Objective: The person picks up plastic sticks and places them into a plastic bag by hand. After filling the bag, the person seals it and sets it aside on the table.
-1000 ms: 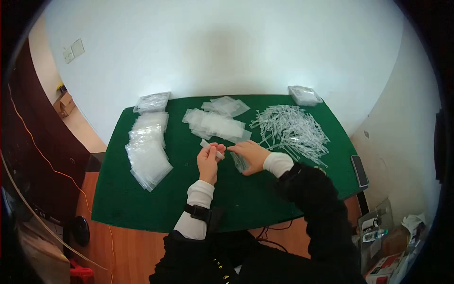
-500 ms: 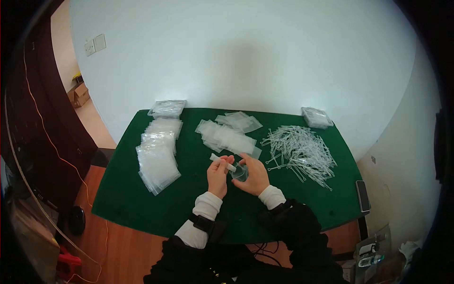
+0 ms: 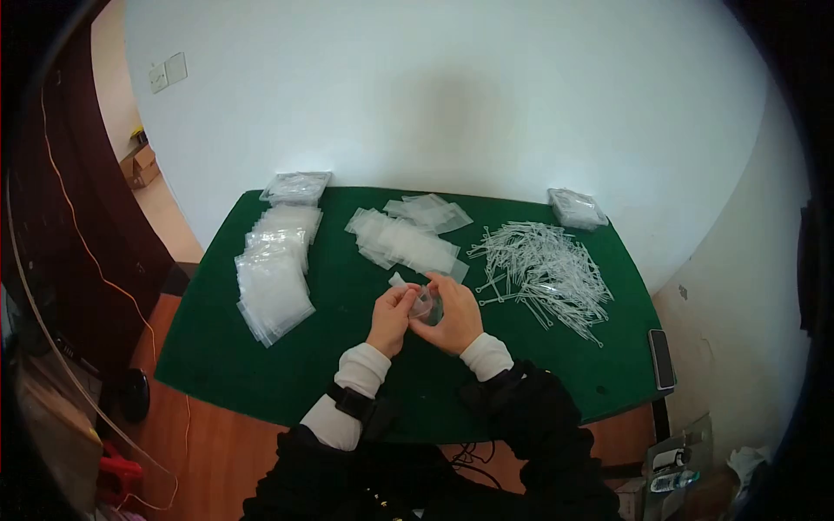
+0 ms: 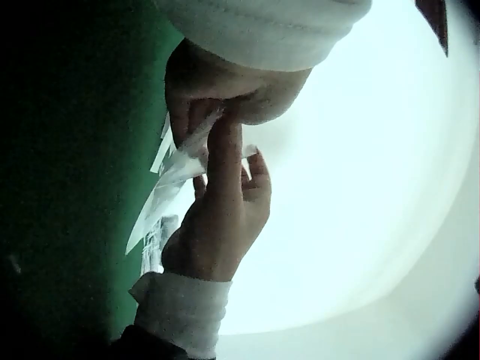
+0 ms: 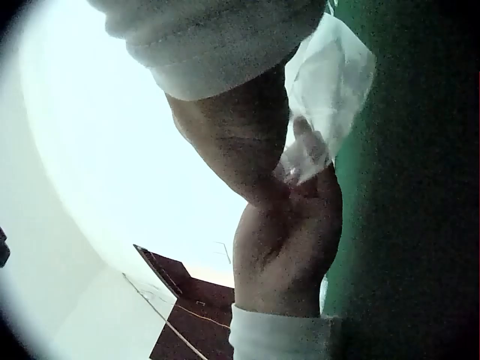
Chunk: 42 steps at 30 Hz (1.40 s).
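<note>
Over the middle of the table my two hands meet around a thin clear plastic bag [image 3: 425,306]. The left hand [image 3: 391,321] pinches its near side between thumb and fingers, and a whitish strip [image 3: 397,280] sticks out past its fingertips. From the other side the right hand [image 3: 456,319] holds the bag, thumb below and fingers curved above. In the left wrist view the bag [image 4: 161,196] hangs at a slant from the meeting fingers. The right wrist view shows the bag [image 5: 330,82] bulging and crinkled beside the fingers; part of it is hidden behind them.
Flat clear bags [image 3: 408,243] lie spread beyond the hands. A fanned stack of bags [image 3: 274,295] is at left, a heap of clear plastic sticks with looped ends [image 3: 547,273] at right. Filled packs [image 3: 295,188] stand at the back corners. A phone [image 3: 661,359] lies at the right edge.
The right hand has brought the clear bag from the table leftward to the left hand. Both hands now hold it close together. The head view has shifted slightly.
</note>
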### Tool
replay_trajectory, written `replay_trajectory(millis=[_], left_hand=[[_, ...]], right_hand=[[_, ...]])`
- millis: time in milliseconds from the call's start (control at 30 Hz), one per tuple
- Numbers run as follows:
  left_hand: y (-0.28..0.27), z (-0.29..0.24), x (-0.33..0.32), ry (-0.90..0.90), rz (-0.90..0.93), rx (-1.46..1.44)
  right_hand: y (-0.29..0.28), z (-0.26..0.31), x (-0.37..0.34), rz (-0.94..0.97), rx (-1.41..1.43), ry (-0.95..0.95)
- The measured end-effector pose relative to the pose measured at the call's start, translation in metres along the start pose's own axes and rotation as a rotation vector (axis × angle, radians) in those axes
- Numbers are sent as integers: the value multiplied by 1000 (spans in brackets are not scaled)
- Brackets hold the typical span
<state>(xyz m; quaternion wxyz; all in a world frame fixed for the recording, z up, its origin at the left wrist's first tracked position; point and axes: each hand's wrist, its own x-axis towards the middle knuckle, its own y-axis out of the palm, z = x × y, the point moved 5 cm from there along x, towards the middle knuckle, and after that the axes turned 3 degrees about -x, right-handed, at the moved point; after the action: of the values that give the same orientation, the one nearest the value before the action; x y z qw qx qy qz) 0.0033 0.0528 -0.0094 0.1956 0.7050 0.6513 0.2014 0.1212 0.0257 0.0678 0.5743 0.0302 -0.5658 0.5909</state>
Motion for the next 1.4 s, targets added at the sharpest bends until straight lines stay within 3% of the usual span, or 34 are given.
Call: replay_trajectory(millis=[67,167,200,300,733,1000,1133,1233,1400], left_hand=[[3,-7,-5,-33,13,-9],[24,-7,-18,-282,345,84],[26,-8,-20,-283,348,82],[34,-3,-27,-398,453,232],[36,0,-28,-389,567,356],[24,-22,-29,-337,413,515],[18,-18,-26,-349,549,716],[19,-27,-18,-104,378,615],[20,-34,-14,72,305,504]], right_hand=[[-1,-5,1,12,7,-19],[-2,-34,3,32,470,210],[-4,-38,2,32,466,212],[7,-51,-4,244,899,467],[12,-45,-8,416,871,398],[7,-64,-10,448,782,513],[5,-62,-11,502,760,537],[-5,-48,-3,372,620,253],[-19,-30,5,285,448,97]])
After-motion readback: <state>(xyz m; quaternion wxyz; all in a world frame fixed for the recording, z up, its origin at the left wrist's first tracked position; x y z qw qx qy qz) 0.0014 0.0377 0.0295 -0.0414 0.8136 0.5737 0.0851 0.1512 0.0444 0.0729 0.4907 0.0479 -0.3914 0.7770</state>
